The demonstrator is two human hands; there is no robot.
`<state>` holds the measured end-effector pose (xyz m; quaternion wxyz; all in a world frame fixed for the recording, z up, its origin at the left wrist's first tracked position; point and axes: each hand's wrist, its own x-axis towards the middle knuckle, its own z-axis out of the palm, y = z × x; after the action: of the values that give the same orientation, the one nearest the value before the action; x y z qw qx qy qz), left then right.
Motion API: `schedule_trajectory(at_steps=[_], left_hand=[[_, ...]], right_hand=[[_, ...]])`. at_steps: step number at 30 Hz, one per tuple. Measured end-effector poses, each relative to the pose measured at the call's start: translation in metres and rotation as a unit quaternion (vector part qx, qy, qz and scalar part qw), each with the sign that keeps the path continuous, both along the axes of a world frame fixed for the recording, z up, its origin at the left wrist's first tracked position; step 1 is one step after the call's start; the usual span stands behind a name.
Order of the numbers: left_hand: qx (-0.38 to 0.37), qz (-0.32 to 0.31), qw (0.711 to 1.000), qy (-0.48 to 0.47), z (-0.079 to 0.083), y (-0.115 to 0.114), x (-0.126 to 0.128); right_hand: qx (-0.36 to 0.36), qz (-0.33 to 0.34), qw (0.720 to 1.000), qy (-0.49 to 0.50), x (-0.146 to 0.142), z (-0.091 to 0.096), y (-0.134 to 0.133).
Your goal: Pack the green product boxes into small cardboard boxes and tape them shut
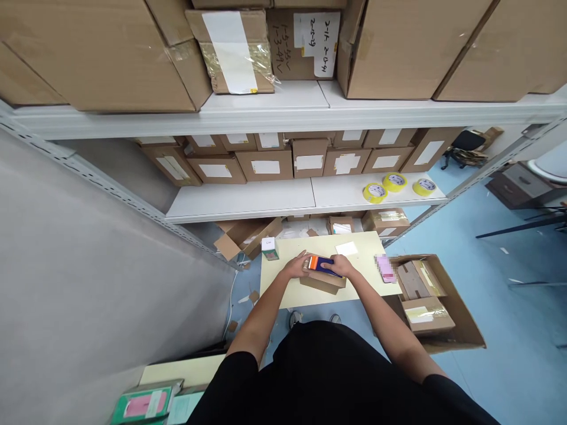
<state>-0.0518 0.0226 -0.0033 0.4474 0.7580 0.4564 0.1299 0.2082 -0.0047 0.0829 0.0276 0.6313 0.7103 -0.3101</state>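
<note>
On the pale yellow table stands a small cardboard box, right in front of me. Over its top lies a dark blue and orange packet. My right hand grips the packet's right end, thumb on top and fingers curled round it. At the packet's left end, my left hand is at the cardboard box's upper edge with its fingers bent; what they grip is hard to make out. A white card lies behind my right hand. Left of my hands is a small green and white box.
Shelves with cardboard boxes rise beyond the table. Several yellow tape rolls sit on the middle shelf. A big open carton with boxes inside stands on the right floor. A pink blurred item lies at the table's right edge.
</note>
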Motion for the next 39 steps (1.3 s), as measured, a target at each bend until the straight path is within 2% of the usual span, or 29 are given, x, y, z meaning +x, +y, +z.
schedule_trajectory(at_steps=[5, 11, 14, 21, 29, 36, 39], left_hand=[[0.005, -0.068, 0.995, 0.074, 0.008, 0.012, 0.02], [0.02, -0.083, 0.991, 0.099, 0.011, 0.017, 0.024], [0.034, -0.079, 0.989, 0.119, 0.013, 0.019, 0.024], [0.003, -0.06, 0.992, 0.114, 0.011, 0.021, 0.026], [0.035, -0.084, 0.989, 0.118, 0.006, 0.022, 0.028], [0.036, -0.087, 0.985, 0.142, 0.007, 0.025, 0.031], [0.049, -0.098, 0.982, 0.153, 0.009, 0.025, 0.03]], right_hand=[[0.009, 0.005, 1.0, 0.011, 0.006, 0.0, -0.001], [0.0, 0.002, 1.0, -0.004, 0.008, 0.002, -0.002], [-0.006, -0.005, 1.0, -0.008, 0.019, 0.005, -0.003], [-0.012, -0.028, 0.999, -0.018, 0.072, 0.009, -0.013], [-0.009, -0.049, 0.998, -0.034, 0.142, 0.013, -0.035], [-0.025, -0.073, 0.996, -0.053, 0.187, 0.021, -0.052], [-0.03, -0.062, 0.995, -0.066, 0.206, 0.02, -0.055]])
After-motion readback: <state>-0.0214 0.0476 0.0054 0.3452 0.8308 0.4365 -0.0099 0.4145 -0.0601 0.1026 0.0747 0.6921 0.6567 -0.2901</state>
